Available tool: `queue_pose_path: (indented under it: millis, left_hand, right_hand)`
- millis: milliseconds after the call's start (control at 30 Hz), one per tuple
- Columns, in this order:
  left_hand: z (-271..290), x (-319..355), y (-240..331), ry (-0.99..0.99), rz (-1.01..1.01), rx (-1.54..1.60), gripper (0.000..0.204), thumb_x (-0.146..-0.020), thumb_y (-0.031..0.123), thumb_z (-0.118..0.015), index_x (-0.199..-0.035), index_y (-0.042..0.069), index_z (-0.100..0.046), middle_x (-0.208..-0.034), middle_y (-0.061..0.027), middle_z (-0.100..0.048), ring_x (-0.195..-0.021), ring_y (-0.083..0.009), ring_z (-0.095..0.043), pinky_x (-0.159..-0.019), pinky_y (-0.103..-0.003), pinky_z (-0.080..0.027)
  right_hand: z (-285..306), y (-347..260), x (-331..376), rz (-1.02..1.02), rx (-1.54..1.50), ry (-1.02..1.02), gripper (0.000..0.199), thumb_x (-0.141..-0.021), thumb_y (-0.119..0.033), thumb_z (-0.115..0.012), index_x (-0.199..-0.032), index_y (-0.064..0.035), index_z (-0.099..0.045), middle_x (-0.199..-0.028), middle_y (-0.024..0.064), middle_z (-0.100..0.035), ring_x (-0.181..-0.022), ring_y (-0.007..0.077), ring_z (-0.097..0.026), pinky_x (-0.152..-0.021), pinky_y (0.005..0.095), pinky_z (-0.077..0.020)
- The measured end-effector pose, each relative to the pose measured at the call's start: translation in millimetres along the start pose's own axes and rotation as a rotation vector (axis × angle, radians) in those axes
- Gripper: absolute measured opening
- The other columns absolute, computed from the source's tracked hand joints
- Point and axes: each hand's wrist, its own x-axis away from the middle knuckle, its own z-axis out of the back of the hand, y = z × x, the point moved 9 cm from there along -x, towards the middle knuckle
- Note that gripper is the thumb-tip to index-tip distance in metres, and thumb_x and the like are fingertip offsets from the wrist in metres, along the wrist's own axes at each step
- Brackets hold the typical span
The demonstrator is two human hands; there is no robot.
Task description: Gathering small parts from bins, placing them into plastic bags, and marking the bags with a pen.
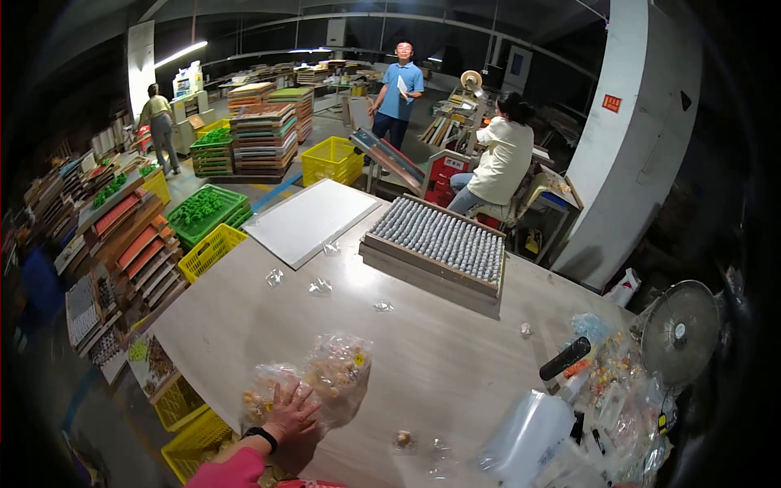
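The left hand (293, 415) rests, fingers apart, on one filled bag (260, 386) beside a second bag (338, 368) at seven o'clock, a brown piece (403, 438) at six apparently remaining outside; right hand unseen.

Pretty busy table (455, 350): clear bags (340, 374) near left, white board (316, 218) far left, tray (431, 263) far middle, plastic clutter (612, 390) right.

Bkgd was dim, w/ a tube light (181, 54) at upper L; tabletop (439, 358) had glare, soft shadow beside L hand (293, 416); edges were bent, rim black.
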Motion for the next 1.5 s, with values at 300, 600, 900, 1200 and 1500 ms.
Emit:
queue_pose_path:
  millis: [300,600,900,1200,1500]
  left_hand:
    - [7.3,-15.5,-97.6,0.083,0.11,0.168,0.047,-0.078,0.052,-0.059,-0.118,0.027,-0.061,-0.135,-0.0092,-0.043,-0.135,-0.0366,-0.023,-0.104,-0.069,-0.004]
    - [128.6,0.1,16.6,0.074,-0.33,0.845,0.04,-0.086,0.032,-0.062,-0.121,0.015,-0.056,-0.115,-0.0127,-0.054,-0.106,-0.0302,-0.053,-0.088,-0.039,-0.046]
    - [38.9,58.7,7.4,-0.075,-0.158,0.953,0.016,-0.084,0.023,-0.064,-0.09,0.008,-0.066,-0.087,-0.0103,-0.059,-0.082,-0.0288,-0.059,-0.072,-0.036,-0.05]
    - [75.7,36.7,14.0,-0.015,-0.092,1.021,0.014,-0.083,0.011,-0.063,-0.095,0.009,-0.068,-0.088,-0.0091,-0.063,-0.08,-0.027,-0.062,-0.069,-0.035,-0.051]
    - [103.2,12.9,63.1,-0.049,-0.181,1.016,0.019,-0.084,0.01,-0.062,-0.103,0.012,-0.065,-0.089,-0.011,-0.065,-0.079,-0.0307,-0.063,-0.065,-0.037,-0.051]
  right_hand:
    - [-9.4,-250.5,117.0,0.563,-0.363,-0.143,0.02,-0.077,-0.002,-0.056,-0.095,-0.0046,-0.063,-0.088,0.0144,-0.059,-0.079,0.0366,-0.057,-0.068,0.0403,-0.0454]
    - [-183.6,-348.8,130.1,0.82,-0.745,0.003,0.023,-0.079,-0.005,-0.061,-0.101,-0.0039,-0.06,-0.081,0.0143,-0.058,-0.069,0.03,-0.06,-0.057,0.0354,-0.0465]
    - [-298.0,-343.7,121.0,0.827,-0.62,-0.112,0.012,-0.076,-0.011,-0.062,-0.086,-0.0129,-0.069,-0.078,0.0077,-0.059,-0.08,0.0281,-0.058,-0.068,0.0399,-0.0466]
    - [-294.5,-333.9,89.3,0.814,-0.573,-0.154,0.013,-0.075,-0.009,-0.062,-0.086,-0.0119,-0.068,-0.079,0.0096,-0.059,-0.08,0.03,-0.058,-0.067,0.0406,-0.0473]
    - [-262.6,-398.3,100.9,1.035,-0.852,-0.297,0.021,-0.082,-0.021,-0.064,-0.101,-0.0105,-0.066,-0.087,0.0095,-0.063,-0.08,0.0306,-0.061,-0.069,0.0377,-0.0489]
